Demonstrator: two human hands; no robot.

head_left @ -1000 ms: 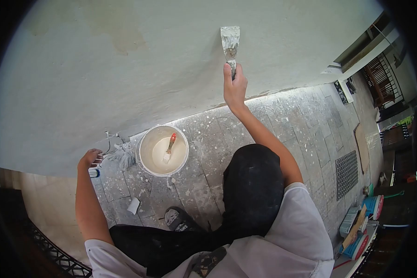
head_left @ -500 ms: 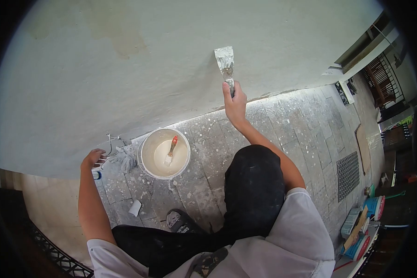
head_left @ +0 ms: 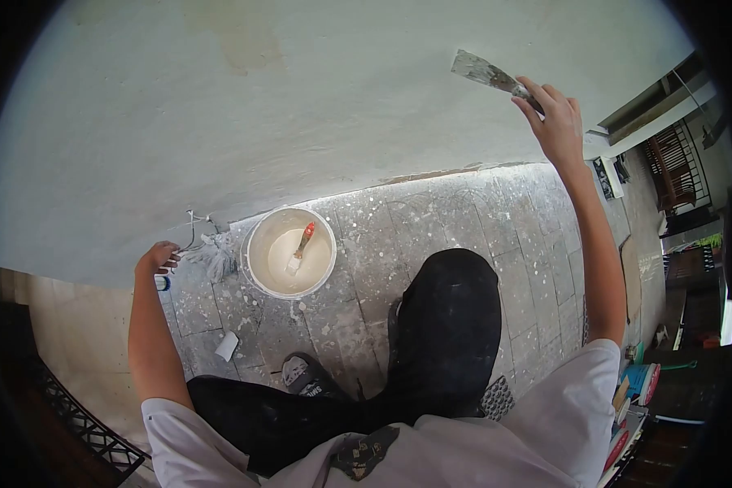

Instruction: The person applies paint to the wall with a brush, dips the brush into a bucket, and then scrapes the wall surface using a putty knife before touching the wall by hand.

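Note:
My right hand is closed round the handle of a putty knife. The knife's smeared metal blade points up and left, close to the pale wall. On the left, my left hand has loosely bent fingers slightly apart, with no held thing showing. It is beside the wall's lower edge, near thin wires and a crumpled grey plastic bag. Between my arms stands a white bucket of cream-coloured paint or filler. A brush with a red-tipped handle leans inside it.
Grey paving spattered with white runs along the wall. A white scrap lies near my left foot. A blue-and-white roll is below my left hand. Paint tubs stand at right, and a wooden bench is farther back.
My right hand has moved right and up with the putty knife, whose blade has turned from pointing up to pointing left. My left hand stays near the wires.

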